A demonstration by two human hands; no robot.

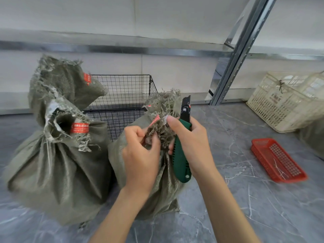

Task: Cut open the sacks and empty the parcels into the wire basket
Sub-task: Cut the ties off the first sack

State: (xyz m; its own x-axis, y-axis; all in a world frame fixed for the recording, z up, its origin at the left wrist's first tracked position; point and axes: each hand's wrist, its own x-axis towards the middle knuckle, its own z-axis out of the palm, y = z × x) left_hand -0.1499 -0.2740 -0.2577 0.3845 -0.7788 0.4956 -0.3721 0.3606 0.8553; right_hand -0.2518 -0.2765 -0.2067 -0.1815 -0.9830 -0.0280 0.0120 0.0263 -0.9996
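three grey-green woven sacks stand on the grey marbled floor (245, 207), each with a gathered neck and a frayed top.

- middle sack (157, 186): nearest, straight ahead, upright.
- left sack (57, 172): just beside the middle sack; touching or not, cannot tell.
- back sack (57, 85): behind the left sack, covering the left end of the wire basket (126, 92) in this view.

the wire basket is black mesh and sits on the floor directly behind the middle sack, in front of the wall.

left hand (140, 155): fingers curled tight round the bunched neck of the middle sack, just under the frayed top.

right hand (194, 142): fingers wrapped round the green handle of a knife (181, 160), held upright against the right side of the same neck. the black blade is out and points up, beside the frayed top. the right thumb presses on a red and white tag (156, 120) at the neck.

the left sack carries a red band (79, 128) with white print at its neck, and the back sack has one too (87, 78) — print too blurred to read.

off to the right, well apart from the sacks, a red tray (278, 160) lies on the floor with a few thin pale strips in it. further back a cream crate (287, 102) stands near the wall, beside a slanting metal post (242, 50).
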